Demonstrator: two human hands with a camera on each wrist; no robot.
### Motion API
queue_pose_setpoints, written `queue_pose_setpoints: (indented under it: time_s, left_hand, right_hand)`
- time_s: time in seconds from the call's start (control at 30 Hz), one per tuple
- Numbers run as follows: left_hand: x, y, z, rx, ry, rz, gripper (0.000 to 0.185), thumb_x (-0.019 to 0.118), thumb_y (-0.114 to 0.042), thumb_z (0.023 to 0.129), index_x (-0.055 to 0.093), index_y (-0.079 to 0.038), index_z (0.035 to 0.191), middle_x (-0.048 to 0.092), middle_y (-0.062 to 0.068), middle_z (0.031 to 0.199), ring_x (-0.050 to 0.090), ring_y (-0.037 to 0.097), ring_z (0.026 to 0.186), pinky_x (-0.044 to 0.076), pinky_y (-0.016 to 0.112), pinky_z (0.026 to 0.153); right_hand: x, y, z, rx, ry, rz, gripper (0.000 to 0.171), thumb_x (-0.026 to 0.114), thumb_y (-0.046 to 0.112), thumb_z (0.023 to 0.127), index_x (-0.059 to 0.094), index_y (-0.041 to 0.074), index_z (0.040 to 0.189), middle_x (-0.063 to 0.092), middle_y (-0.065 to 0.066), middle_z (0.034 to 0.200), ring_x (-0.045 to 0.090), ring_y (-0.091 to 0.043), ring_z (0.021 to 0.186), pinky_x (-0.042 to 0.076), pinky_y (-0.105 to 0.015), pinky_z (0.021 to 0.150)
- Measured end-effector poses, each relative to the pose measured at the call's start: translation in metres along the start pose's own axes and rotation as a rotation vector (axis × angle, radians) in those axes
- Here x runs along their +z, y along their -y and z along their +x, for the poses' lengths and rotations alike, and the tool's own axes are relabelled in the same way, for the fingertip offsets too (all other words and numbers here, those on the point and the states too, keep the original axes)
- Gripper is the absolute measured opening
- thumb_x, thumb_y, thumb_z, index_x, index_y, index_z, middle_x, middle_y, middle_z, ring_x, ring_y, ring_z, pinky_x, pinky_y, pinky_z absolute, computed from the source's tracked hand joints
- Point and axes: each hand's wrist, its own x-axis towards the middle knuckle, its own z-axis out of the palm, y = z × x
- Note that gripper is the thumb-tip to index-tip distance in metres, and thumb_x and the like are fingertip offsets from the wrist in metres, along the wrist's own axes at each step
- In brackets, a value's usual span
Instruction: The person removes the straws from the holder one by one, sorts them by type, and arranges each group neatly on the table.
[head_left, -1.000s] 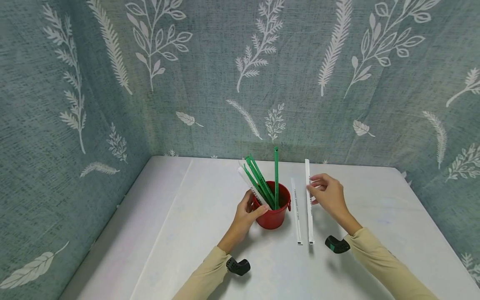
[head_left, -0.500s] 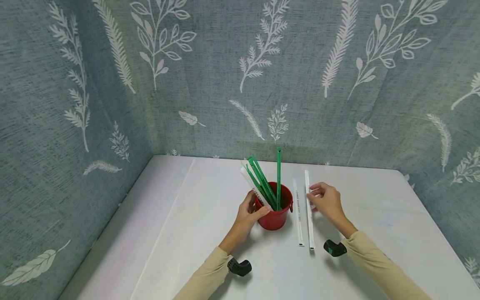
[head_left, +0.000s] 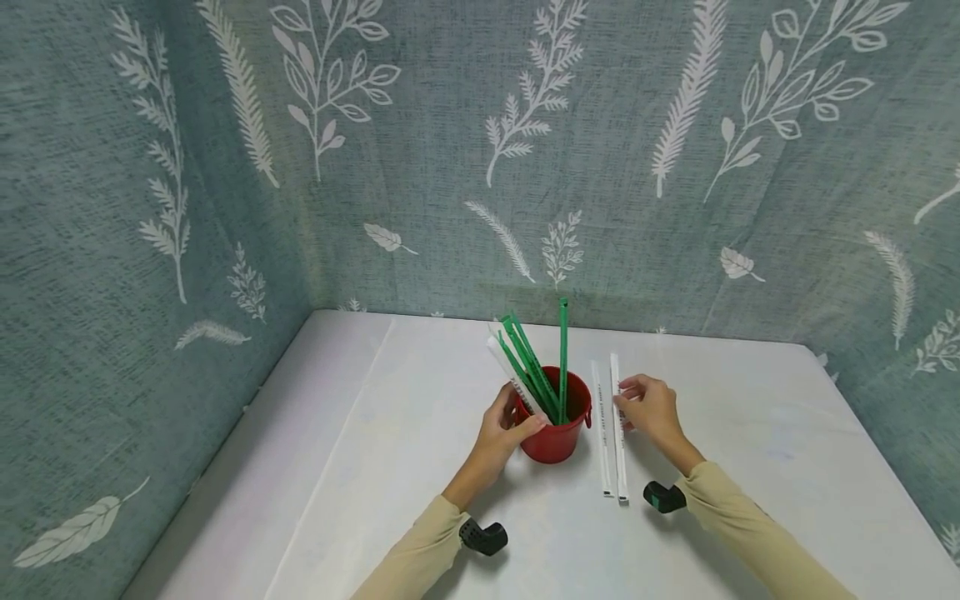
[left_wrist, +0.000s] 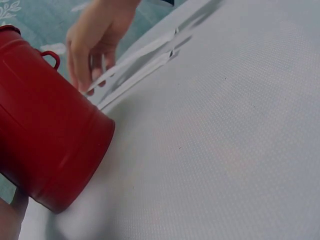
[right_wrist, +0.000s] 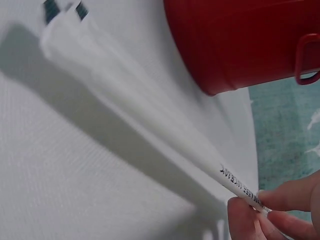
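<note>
Right hand is pinching a white straw just above the tabletop, and it's closer to the second white straw than it was a second ago. Both have tiny black print, too blurry to read. Left hand, well apart, is curled round the red bucket midway between the left and right edges, same as before. Green straws stick up from it.
</note>
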Motion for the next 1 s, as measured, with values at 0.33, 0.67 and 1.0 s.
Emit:
queue_pose_setpoints:
  time_s: [0.33,0.67,1.0]
  left_hand:
    - [-0.001,0.003,0.000,-0.016,0.010,-0.007,0.067,0.061,-0.018,0.090,0.028,-0.014,0.147,0.038,0.004,0.146,0.035,0.019,0.133,0.033,0.040,0.106]
    - [0.000,0.001,0.000,0.011,0.016,-0.019,0.066,0.061,-0.016,0.089,0.029,-0.011,0.147,0.038,0.007,0.145,0.036,0.021,0.133,0.032,0.041,0.106]
    - [-0.002,0.003,0.000,0.014,0.014,-0.025,0.065,0.061,-0.016,0.089,0.030,-0.012,0.147,0.039,0.006,0.145,0.037,0.021,0.131,0.033,0.042,0.105]
  right_hand:
    - [0.006,-0.007,0.002,-0.052,0.001,-0.105,0.021,0.065,-0.001,0.080,0.062,-0.012,0.098,0.062,-0.019,0.082,0.056,-0.016,0.059,0.050,-0.026,0.044]
    - [0.012,-0.013,0.006,-0.094,-0.010,-0.199,0.021,0.067,-0.001,0.080,0.064,-0.011,0.098,0.061,-0.016,0.081,0.056,-0.017,0.060,0.047,-0.024,0.044]
    - [0.009,-0.010,0.005,-0.096,-0.006,-0.256,0.019,0.066,0.002,0.080,0.065,-0.009,0.095,0.063,-0.014,0.078,0.056,-0.022,0.067,0.046,-0.032,0.058]
